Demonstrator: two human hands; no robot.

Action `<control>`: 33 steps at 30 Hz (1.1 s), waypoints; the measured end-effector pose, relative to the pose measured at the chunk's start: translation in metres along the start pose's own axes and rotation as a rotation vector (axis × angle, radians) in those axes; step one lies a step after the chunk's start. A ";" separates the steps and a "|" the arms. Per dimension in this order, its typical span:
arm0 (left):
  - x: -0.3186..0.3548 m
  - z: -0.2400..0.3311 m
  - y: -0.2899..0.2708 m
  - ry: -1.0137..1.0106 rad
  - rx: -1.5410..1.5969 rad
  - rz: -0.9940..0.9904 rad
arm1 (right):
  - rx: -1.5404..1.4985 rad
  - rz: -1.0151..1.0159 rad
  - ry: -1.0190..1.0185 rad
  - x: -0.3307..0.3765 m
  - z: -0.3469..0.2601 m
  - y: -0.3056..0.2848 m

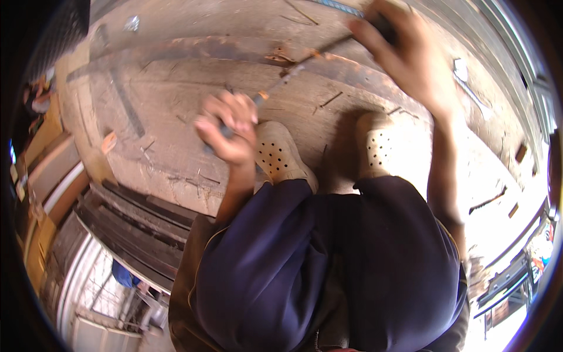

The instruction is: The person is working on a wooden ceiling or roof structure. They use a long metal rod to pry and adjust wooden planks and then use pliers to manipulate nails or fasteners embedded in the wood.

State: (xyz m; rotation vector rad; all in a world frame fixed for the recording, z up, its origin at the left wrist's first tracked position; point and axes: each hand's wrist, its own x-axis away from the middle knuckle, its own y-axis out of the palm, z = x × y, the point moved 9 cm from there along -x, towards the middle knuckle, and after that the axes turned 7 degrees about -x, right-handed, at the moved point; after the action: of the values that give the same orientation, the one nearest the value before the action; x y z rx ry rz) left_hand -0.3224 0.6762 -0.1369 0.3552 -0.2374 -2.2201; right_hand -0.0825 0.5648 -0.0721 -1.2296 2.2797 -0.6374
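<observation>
My left hand, smeared by motion, is closed round the dark handle of a slim tool with an orange band; its pale shaft points up and right. Higher on the right, my right hand grips the black handle of another tool, from which a thin dark rod slants down toward the left tool. The two shafts come near each other above a long rusty metal strip on the ground. Blur hides whether they touch and what kind of tools they are.
My feet, in beige clogs, stand just below the hands. Several nails or thin rods lie scattered. A dark bar lies left, a wrench-like metal tool right. Stacked boards stand lower left; a blue strip lies at the top.
</observation>
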 end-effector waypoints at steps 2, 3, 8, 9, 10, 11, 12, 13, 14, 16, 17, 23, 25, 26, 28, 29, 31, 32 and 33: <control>0.031 0.000 0.016 0.122 -0.122 0.033 | -0.042 -0.360 0.365 0.045 0.035 -0.006; 0.032 0.019 0.030 0.305 -0.090 -0.023 | -0.117 -0.473 0.506 0.068 0.044 0.002; 0.039 0.035 0.044 0.584 -0.103 -0.040 | -0.249 -0.603 0.512 0.127 0.031 0.056; 0.041 0.038 0.046 0.608 -0.123 -0.081 | -0.284 -0.593 0.651 0.134 0.036 0.055; 0.035 0.047 0.058 0.618 -0.111 -0.106 | -0.297 -0.537 0.635 0.128 0.034 0.041; 0.033 0.058 0.066 0.631 -0.151 -0.150 | -0.359 -0.491 0.595 0.121 0.032 0.036; 0.033 0.060 0.074 0.638 -0.166 -0.219 | -0.344 -0.517 0.584 0.114 0.028 0.035; 0.029 0.062 0.081 0.690 -0.231 -0.304 | -0.315 -0.516 0.576 0.104 0.025 0.036; 0.025 0.060 0.085 0.739 -0.294 -0.386 | -0.283 -0.515 0.568 0.093 0.023 0.039; 0.027 0.044 0.091 0.671 -0.401 -0.448 | -0.221 -0.466 0.574 0.085 0.023 0.046; 0.025 0.044 0.089 0.674 -0.402 -0.441 | -0.185 -0.452 0.530 0.077 0.017 0.048; 0.036 0.023 0.085 0.695 -0.426 -0.331 | 0.072 -0.455 0.407 0.049 -0.027 0.052; 0.038 0.025 0.085 0.686 -0.424 -0.218 | 0.169 -0.480 0.327 0.039 -0.039 0.055; 0.038 0.026 0.084 0.679 -0.422 -0.162 | 0.212 -0.491 0.276 0.034 -0.043 0.055; 0.034 0.026 0.087 0.675 -0.451 -0.142 | 0.293 -0.528 0.257 0.025 -0.049 0.057; 0.031 0.025 0.089 0.673 -0.464 -0.133 | 0.318 -0.558 0.264 0.024 -0.049 0.059; 0.035 0.021 0.089 0.661 -0.494 -0.102 | 0.360 -0.611 0.274 0.026 -0.050 0.063; 0.035 0.020 0.089 0.642 -0.505 -0.106 | 0.355 -0.642 0.276 0.026 -0.047 0.066; 0.035 0.022 0.090 0.622 -0.516 -0.114 | 0.347 -0.649 0.262 0.024 -0.049 0.066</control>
State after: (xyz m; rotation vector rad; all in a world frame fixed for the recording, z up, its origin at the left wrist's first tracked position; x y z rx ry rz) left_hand -0.2846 0.5939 -0.0963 0.7507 0.6870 -2.0680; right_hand -0.1652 0.5855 -0.0770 -1.7827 1.8099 -1.4285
